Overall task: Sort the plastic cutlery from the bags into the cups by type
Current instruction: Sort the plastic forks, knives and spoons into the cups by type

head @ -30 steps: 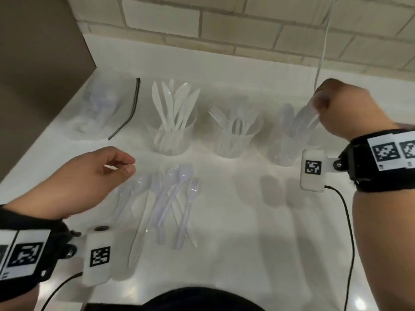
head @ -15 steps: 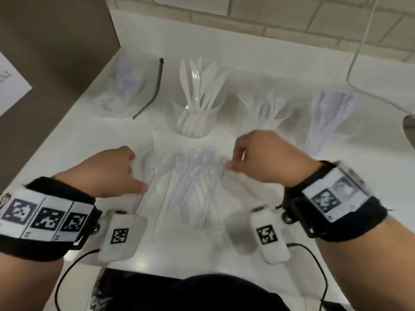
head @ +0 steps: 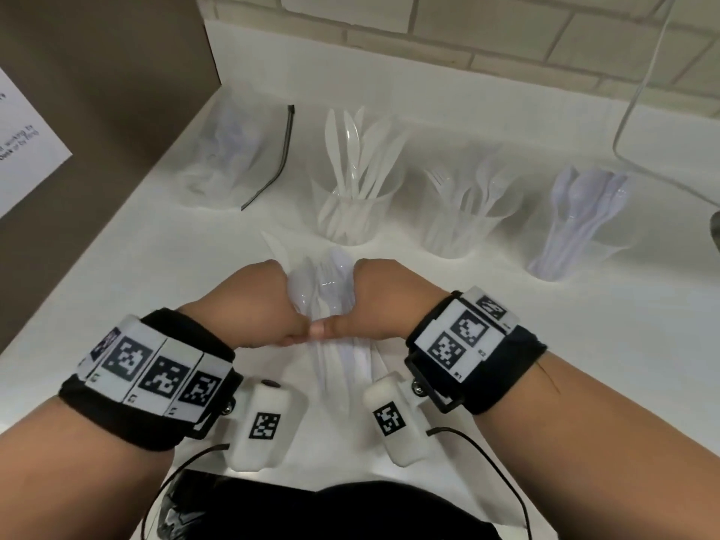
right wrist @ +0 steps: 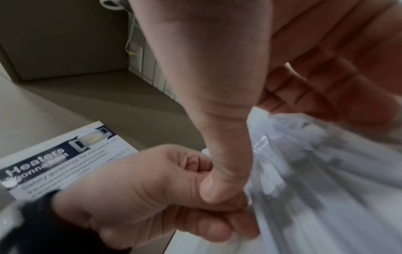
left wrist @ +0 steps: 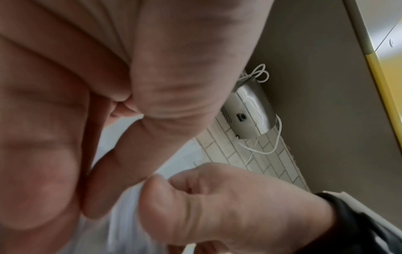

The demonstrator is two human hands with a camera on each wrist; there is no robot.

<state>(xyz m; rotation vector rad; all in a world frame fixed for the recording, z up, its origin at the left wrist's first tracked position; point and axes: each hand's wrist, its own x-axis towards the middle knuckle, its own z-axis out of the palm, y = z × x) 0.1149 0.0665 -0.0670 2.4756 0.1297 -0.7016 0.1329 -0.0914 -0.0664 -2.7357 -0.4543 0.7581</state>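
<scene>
Cutlery [head: 325, 290], a mixed bundle, sits squeezed between our left hand [head: 253, 305] and right hand [head: 383, 302], both curled round it just above the surface [head: 545, 364]. Slippery handles could slide out and scatter, or knock the knife cup [head: 352, 212].

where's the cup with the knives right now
In the head view, the knife cup stands on the white counter, leftmost of the three cups, between the zip bag on its left and the fork cup on its right.
</scene>
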